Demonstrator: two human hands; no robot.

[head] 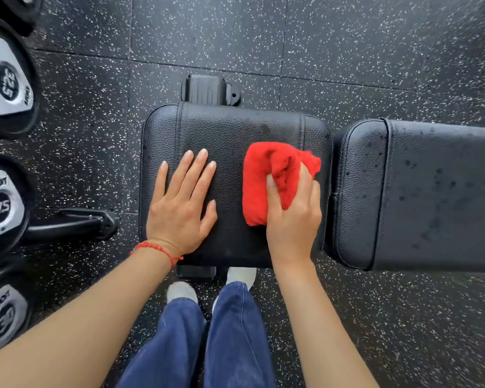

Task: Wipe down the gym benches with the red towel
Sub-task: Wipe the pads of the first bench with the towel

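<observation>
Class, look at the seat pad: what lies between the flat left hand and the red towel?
Only bare black seat pad, per the head view; the left hand and red towel stay apart.

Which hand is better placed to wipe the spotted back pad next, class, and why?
The right hand. It already grips the red towel at the seat pad's right edge, beside the spotted back pad. The left hand lies flat on the seat, farther away and without a towel.

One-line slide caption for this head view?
Right hand grips a bunched red towel on the black padded bench seat; left hand rests flat beside it.
</observation>
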